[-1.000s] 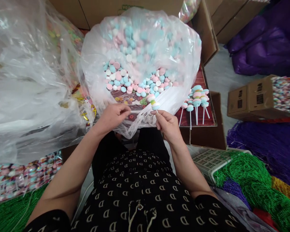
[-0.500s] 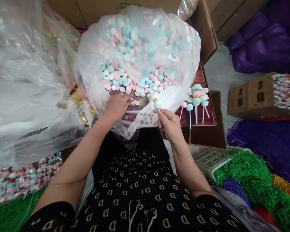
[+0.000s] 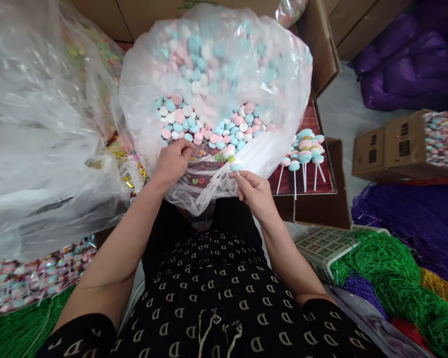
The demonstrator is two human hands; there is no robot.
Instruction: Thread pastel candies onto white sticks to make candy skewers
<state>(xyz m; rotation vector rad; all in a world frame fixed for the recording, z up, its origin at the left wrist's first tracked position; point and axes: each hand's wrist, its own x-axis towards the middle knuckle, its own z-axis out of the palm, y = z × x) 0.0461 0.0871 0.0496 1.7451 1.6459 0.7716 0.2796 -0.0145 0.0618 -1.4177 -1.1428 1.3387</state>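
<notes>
A big clear plastic bag [image 3: 134, 114] lies open before me, full of pink, blue and white round pieces [image 3: 179, 117]. At its near edge my left hand [image 3: 174, 161] has its fingers drawn together beside the pieces; what they hold, if anything, is hidden. My right hand [image 3: 254, 191] pinches the white stick of a stacked lollipop-like piece [image 3: 232, 159], pink at the top, yellow-green in the middle and blue at the bottom. Several finished-looking stacks on sticks [image 3: 305, 146] lie on the dark red tabletop [image 3: 324, 181] to the right.
Another large plastic bag [image 3: 30, 149] fills the left side. On the right are a cardboard box [image 3: 388, 146] of small pieces, purple bundles [image 3: 399, 74] and a pale crate [image 3: 324, 248] beside green strands [image 3: 388, 273]. A cardboard flap [image 3: 321, 44] rises behind the table.
My right hand has moved a little left with the stacked piece. My left hand has shifted slightly left, and its fingers are more drawn together.
</notes>
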